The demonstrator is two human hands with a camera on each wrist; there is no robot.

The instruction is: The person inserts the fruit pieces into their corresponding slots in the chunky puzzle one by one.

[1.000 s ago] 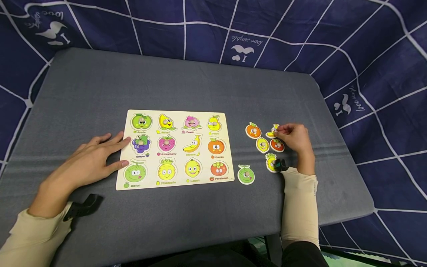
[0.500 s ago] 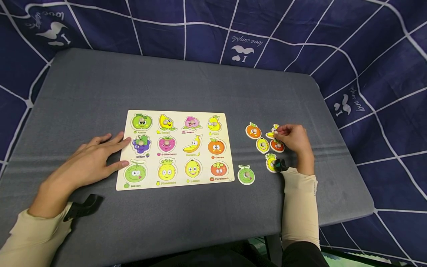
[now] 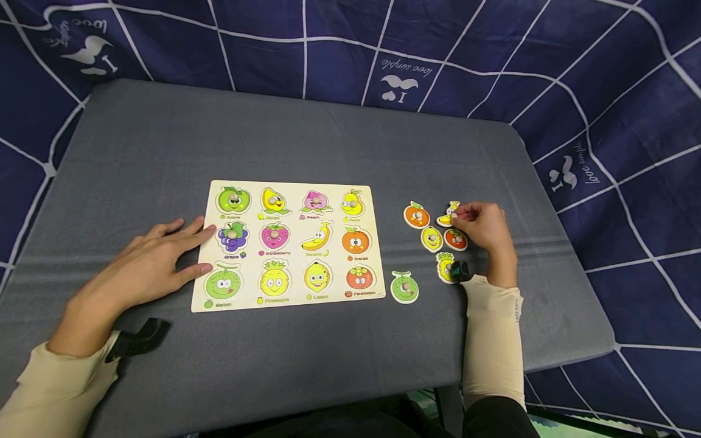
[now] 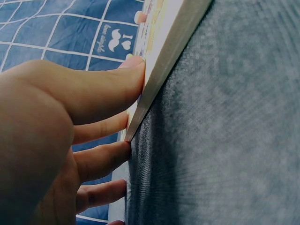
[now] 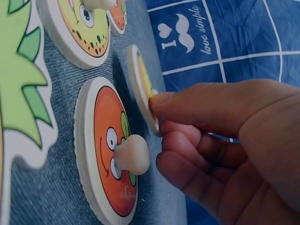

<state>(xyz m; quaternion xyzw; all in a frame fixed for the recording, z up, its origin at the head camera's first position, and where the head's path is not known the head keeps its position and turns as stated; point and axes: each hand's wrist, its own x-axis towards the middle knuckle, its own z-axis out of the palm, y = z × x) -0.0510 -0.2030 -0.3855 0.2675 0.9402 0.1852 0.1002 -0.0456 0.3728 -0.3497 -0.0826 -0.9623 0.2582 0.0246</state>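
Observation:
A pale wooden fruit puzzle board [image 3: 296, 274] lies on the grey table. My left hand [image 3: 143, 260] rests on its left edge with the fingers extended, and in the left wrist view the thumb [image 4: 108, 89] touches the board's edge. Off to the right, my right hand [image 3: 485, 226] pinches the banana puzzle piece [image 3: 445, 219] between thumb and fingers. In the right wrist view the banana piece [image 5: 140, 77] is tilted and appears slightly raised off the cloth. Just beside it lies the persimmon piece [image 5: 105, 140] with its round knob.
Loose orange [image 3: 416, 216], lemon [image 3: 431, 239] and pineapple [image 3: 445, 267] pieces lie around the right hand. A melon piece [image 3: 404, 288] sits close to the board's right corner. Knobbed pieces such as the apple [image 3: 233, 199] sit in the board's upper rows. Blue checked cloth [image 3: 339, 55] surrounds the table.
The banana piece has risen very slightly in the right hand's pinch. The left hand and the board stay in place.

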